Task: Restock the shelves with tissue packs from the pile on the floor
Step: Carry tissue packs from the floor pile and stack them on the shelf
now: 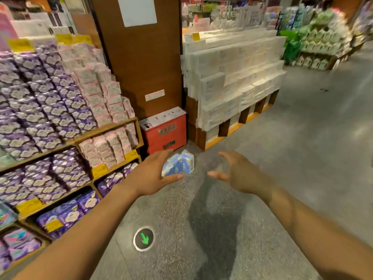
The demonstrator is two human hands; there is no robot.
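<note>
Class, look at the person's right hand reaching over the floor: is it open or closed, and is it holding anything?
Open and empty: the right hand has its fingers spread, apart from the blue tissue packs.

No text is showing clearly enough to read. Only a green arrow sign (143,238) is standing out, on the grey floor (282,168); the yellow price tags (99,170) on the shelf edges are appearing blurred.

Open floor (302,138) runs from 6 to 2 o'clock; wooden shelves (109,128) block 9 o'clock, a red box (165,132) and stacked white packs (232,77) close 12
</note>
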